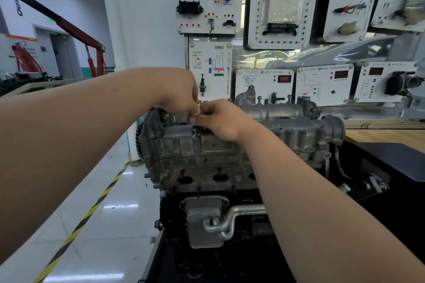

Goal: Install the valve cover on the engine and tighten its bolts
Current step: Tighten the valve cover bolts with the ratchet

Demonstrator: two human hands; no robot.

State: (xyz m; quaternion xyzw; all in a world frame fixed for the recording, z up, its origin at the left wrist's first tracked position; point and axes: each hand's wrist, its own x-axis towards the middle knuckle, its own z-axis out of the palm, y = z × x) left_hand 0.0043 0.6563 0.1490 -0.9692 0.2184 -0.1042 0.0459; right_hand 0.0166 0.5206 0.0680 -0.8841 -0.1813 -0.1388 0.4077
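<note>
Cover (287, 126) under left grip (181, 92), right grip (220, 119)

The left hand (181, 92) and right hand (220, 119) pinch a small metal piece (199, 105) between them and fill the space over the left end of the cover (287, 131). Both forearms cross the near side. A bolt (195, 132) stands upright just under the right hand. The cover's right half is open from above, though rear bolts (259, 99) stick up behind it. Panels (264, 85) stand close behind the engine (195, 167) and block the back. The floor (103, 190) on the left is open beyond the sprocket (138, 142). A bench (386, 138) bounds the right. A cooler (202, 220) and pipe (230, 220) jut out low in front.
</note>
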